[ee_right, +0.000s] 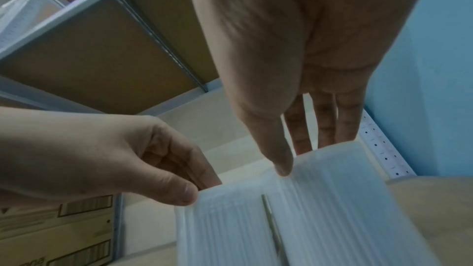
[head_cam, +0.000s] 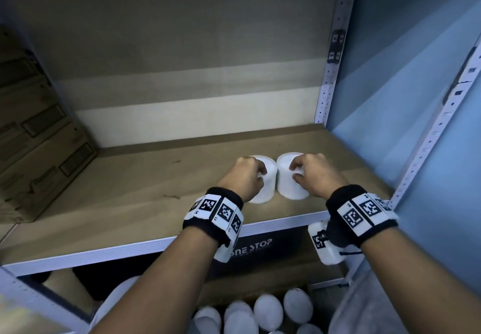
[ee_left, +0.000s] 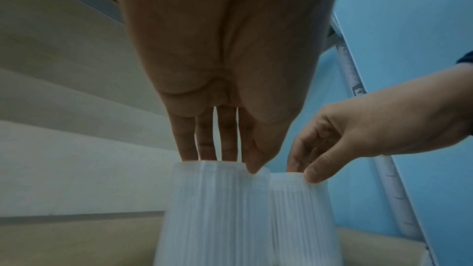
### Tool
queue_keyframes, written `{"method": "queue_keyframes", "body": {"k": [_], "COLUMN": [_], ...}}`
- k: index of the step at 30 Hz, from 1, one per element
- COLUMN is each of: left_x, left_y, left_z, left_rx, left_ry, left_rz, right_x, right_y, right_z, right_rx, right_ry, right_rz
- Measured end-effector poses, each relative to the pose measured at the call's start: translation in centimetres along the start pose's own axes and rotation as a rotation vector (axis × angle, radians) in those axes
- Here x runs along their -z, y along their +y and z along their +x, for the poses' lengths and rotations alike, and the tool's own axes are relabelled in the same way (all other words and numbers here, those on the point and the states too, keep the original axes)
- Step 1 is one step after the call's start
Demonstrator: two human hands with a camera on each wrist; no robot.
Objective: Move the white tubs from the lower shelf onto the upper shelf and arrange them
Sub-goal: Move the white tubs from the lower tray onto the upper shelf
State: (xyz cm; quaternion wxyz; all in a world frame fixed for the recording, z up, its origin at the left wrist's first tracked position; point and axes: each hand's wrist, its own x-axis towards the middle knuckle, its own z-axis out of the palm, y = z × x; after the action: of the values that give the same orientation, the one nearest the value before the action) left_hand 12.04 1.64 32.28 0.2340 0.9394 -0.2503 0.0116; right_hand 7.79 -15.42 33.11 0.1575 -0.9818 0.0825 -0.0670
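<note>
At nine o'clock on the upper shelf (head_cam: 109, 203) sits a stack of cardboard boxes (head_cam: 39, 135), well apart from the work. Near the middle, toward three o'clock, two white tubs stand upright side by side, their walls touching or nearly so. The left hand (head_cam: 246, 177) grips the left tub (head_cam: 265, 185) from above, thumb on the near rim and fingers (ee_left: 204, 141) over the far rim; the right hand (head_cam: 316, 176) grips the right tub (head_cam: 286, 185) the same way. That top pinch likely lets each tub be set down and nudged against its neighbour to start a neat row. Both hands are clamped on their tubs, close together but not touching. At six o'clock, on the lower shelf, more white tubs (head_cam: 268, 313) wait, so the task seems barely begun.
</note>
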Motion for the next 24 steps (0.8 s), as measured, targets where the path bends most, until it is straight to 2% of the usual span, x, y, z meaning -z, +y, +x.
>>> {"method": "queue_keyframes", "body": {"k": [13,24], "left_x": [-2.0,-3.3], "left_y": [-1.3,-2.8], "left_z": [11.6,19.6], "left_rx": [0.032,-0.006], "left_ry": [0.007,0.045], "left_rz": [0.047,0.072], "right_x": [-1.0,-1.8], "right_y": [2.3,3.8], "right_z": [11.5,18.5], "right_rx": [-0.079,-0.037], "right_ry": [-0.022,0.056], "right_rz": [0.007,-0.024]}}
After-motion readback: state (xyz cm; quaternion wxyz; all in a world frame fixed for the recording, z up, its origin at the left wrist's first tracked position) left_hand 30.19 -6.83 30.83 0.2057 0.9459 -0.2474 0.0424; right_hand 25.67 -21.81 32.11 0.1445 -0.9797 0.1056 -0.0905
